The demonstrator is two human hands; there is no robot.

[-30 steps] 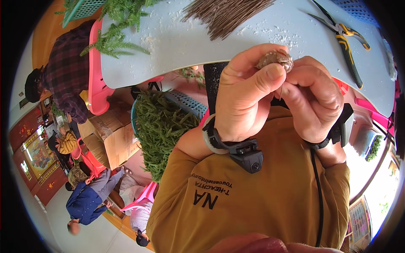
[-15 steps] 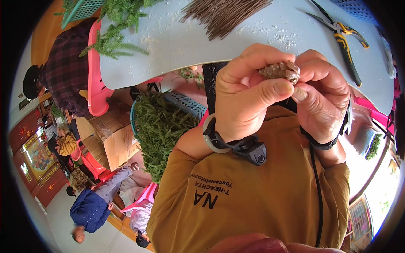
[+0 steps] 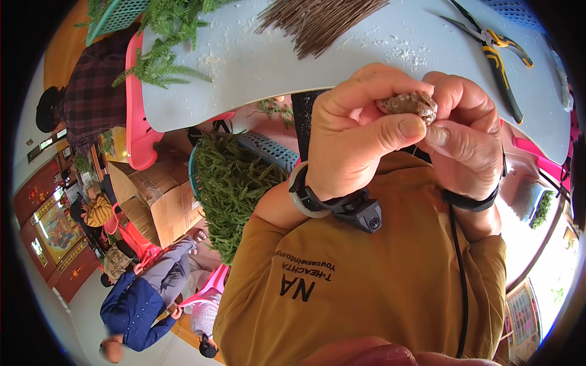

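Pine cone [image 3: 410, 106] held up between the hands, before the near edge of the worktop [image 3: 244, 73].
Left hand [image 3: 366, 131] pinches it between thumb and fingers; right hand [image 3: 467, 131] curls narrow at its right end, its exact grip hidden. Best practice: support the body lightly, keeping that end exposed. Surface: brown, rough-scaled, pale-flecked; shape: short, tapered.

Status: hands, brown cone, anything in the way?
Left hand: pinching brown cone. Right hand: at cone's end, contact unclear. No obstruction seen; pliers lie apart on table.
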